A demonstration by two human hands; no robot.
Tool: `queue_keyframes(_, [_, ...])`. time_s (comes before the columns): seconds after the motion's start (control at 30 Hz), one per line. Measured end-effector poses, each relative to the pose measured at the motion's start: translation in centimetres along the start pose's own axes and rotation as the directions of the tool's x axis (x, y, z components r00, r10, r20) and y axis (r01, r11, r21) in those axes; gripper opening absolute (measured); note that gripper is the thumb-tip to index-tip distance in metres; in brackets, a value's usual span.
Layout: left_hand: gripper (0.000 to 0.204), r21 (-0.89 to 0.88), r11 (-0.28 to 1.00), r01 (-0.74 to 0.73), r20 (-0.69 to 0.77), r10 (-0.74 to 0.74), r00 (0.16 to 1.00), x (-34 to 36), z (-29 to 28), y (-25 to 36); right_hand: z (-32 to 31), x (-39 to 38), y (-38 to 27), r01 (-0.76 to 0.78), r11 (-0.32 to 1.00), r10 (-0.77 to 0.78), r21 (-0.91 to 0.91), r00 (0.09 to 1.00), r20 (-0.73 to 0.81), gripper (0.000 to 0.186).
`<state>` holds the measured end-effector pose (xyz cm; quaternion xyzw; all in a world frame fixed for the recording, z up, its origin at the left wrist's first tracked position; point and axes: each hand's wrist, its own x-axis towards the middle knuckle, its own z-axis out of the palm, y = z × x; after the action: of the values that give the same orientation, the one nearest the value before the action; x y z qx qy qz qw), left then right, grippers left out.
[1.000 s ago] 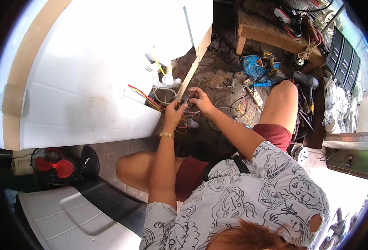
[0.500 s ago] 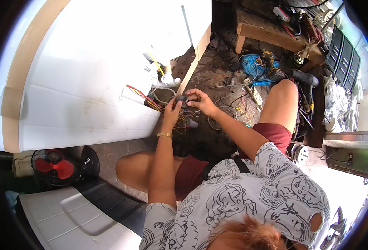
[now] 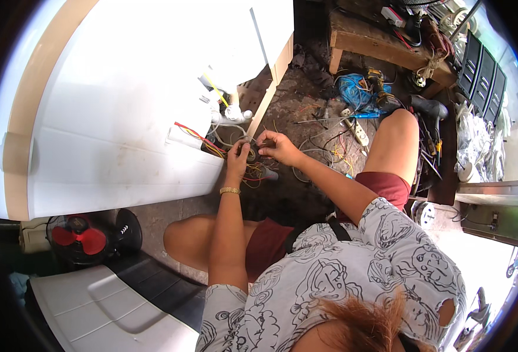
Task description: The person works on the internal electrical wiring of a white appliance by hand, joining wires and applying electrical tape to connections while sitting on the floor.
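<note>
My left hand (image 3: 237, 157) and my right hand (image 3: 274, 148) meet at the corner of a white appliance (image 3: 88, 105), both with fingers closed round a small dark roll (image 3: 253, 154), probably tape, partly hidden by them. Red and yellow wires (image 3: 197, 136) come out of a recess in the appliance's lower edge, and more thin wires (image 3: 250, 176) hang below my hands near a grey cylinder (image 3: 269, 174). White plumbing fittings (image 3: 232, 115) and a pale wooden strip (image 3: 262, 108) are just beyond.
A power strip (image 3: 360, 134), screwdriver (image 3: 365, 115), blue bundle (image 3: 355, 88) and drill (image 3: 376, 79) lie on the floor, with a wooden bench (image 3: 376, 44) behind. Tools (image 3: 435, 149) are at the right. A fan (image 3: 78, 236) and grey-black plastic panel (image 3: 106, 299) are at the lower left.
Both hands have shifted slightly left, the right one also a little downward over the roll. The dark roll is now more hidden between the fingers.
</note>
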<state>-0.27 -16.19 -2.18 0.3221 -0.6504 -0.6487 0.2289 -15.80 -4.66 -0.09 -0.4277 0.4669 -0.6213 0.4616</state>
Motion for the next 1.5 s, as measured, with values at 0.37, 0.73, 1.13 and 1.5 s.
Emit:
queue_keyframes(0.37, [0.030,-0.020,0.999,-0.035,-0.015,0.035,0.999,0.0,0.2,0.3,1.1,0.0,-2.4,0.102,0.968,-0.133,-0.230,0.984,-0.120,0.042])
queue_keyframes(0.73, [0.030,-0.055,0.998,-0.011,-0.108,0.005,0.994,-0.3,0.6,0.1,2.0,0.1,-1.1,0.124,0.979,-0.157,-0.164,0.966,-0.207,0.043])
queue_keyframes(1.13, [0.025,-0.069,0.998,0.000,-0.052,-0.003,0.999,-0.6,0.6,0.5,1.9,-1.2,-2.3,0.060,0.979,-0.106,-0.195,0.967,-0.233,0.041])
queue_keyframes(1.5, [0.025,0.001,0.999,-0.050,-0.029,0.050,0.998,-0.8,0.1,-0.2,2.2,-1.4,-1.2,0.078,0.962,-0.138,-0.263,0.966,-0.218,0.039])
